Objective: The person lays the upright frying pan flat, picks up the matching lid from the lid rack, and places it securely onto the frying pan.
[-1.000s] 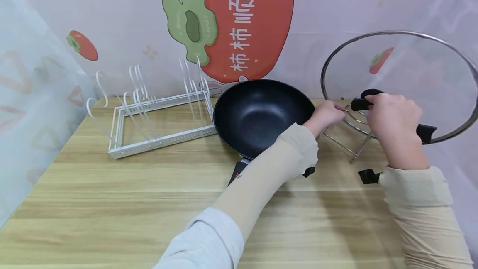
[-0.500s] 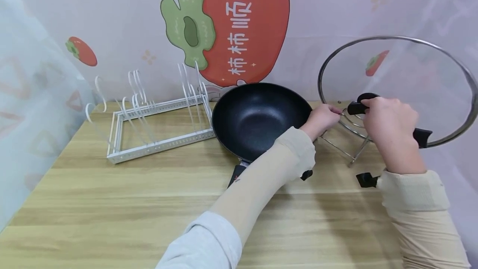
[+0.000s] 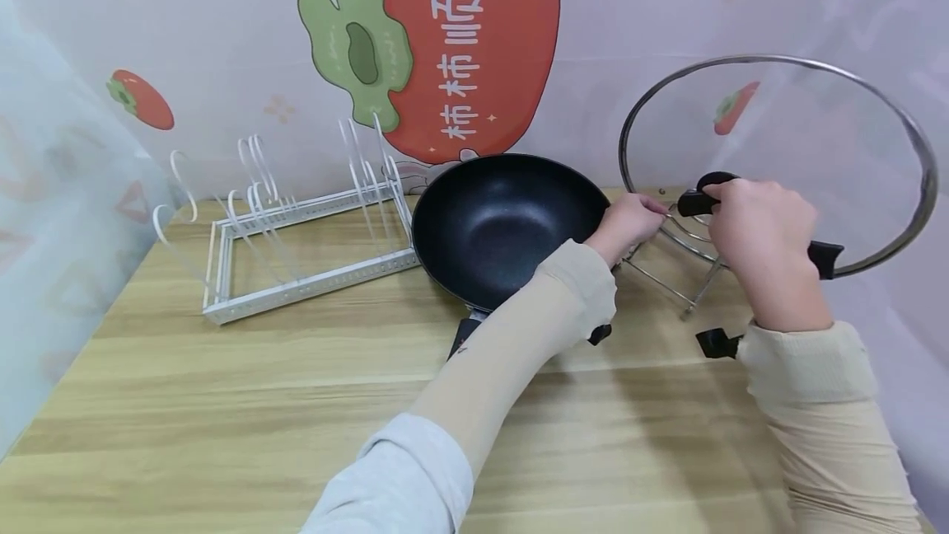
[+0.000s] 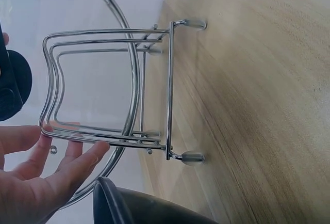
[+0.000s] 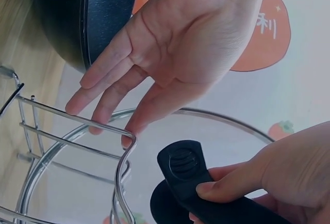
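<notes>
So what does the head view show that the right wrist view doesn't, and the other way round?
Only the head view shows the white rack and the person's sleeves. Only the right wrist view shows the palm of the left hand. Both share the wire stand that hand holds, the right hand gripping the black lid handle, the glass lid and the black pan.

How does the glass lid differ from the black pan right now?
The glass lid is see-through and metal-rimmed; the black pan is opaque. The lid stands on edge at the wire rack, while the pan opens upward. The right hand grips the lid's handle; neither hand holds the pan. Both are round.
</notes>
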{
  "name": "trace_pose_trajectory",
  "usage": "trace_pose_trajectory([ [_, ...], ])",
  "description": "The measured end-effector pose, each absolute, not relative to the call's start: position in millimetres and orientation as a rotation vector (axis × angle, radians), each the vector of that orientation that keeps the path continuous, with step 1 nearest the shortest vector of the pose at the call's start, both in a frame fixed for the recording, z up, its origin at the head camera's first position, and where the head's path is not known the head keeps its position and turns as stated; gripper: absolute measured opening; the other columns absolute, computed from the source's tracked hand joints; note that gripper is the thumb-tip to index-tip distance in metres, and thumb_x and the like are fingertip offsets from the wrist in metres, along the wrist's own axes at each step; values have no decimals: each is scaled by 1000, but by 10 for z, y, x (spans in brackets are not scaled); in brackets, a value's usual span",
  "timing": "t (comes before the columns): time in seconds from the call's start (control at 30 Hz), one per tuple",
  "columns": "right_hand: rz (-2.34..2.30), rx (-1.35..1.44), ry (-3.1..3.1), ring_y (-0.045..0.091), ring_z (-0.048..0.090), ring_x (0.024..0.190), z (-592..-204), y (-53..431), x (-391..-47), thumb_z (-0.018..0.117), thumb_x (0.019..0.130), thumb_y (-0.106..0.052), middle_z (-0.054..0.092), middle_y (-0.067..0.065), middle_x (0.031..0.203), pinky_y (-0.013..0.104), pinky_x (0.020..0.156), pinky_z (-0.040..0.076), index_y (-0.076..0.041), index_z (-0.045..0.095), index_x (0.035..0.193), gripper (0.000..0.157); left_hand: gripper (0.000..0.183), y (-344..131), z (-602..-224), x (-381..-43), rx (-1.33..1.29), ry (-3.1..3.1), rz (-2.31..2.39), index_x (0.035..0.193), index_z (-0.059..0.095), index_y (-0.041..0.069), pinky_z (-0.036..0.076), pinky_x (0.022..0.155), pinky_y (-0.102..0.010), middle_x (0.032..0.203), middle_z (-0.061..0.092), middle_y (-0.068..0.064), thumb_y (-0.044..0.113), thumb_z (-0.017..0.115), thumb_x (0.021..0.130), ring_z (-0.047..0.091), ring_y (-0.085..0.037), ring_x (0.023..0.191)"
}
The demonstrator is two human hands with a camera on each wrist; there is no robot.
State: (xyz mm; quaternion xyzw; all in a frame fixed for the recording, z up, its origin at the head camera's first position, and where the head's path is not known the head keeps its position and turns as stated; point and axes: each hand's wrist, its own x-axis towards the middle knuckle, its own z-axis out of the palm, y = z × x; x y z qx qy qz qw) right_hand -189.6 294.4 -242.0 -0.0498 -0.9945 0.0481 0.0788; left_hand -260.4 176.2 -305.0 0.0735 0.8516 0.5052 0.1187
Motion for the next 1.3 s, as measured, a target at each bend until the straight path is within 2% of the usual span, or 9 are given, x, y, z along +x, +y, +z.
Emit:
trace_pose_trajectory([
  [0.2,135,-139,-2970,57,57,76,-2404,2899,-1882,42,98,-6,59,44,109,57,49,43,-7,64,137,45,13,1732,-3037,-2607,239,2513,1448,105,79,15,41,71,-15,98,70,9,17,67,99,58,-5,87],
  [0.5,142,-138,-2953,56,57,72,-2439,2900,-1826,41,96,-6,60,44,106,56,48,42,-7,65,136,46,10,1742,-3047,-2563,230,2483,1464,102,78,12,41,69,-18,86,63,8,14,69,99,56,-7,81],
  [0.87,151,-129,-2921,57,58,71,-2424,2877,-1774,43,95,-4,60,44,106,57,47,42,-6,67,133,46,9,1729,-3022,-2541,255,2522,1429,92,76,14,40,66,-18,85,63,8,15,69,99,54,-7,78],
  [1.3,156,-136,-2932,56,58,70,-2414,2851,-1720,44,97,-4,61,43,105,55,46,42,-6,66,134,44,9,1694,-3013,-2497,258,2503,1412,96,77,14,43,68,-20,87,63,8,17,68,100,55,-8,81],
])
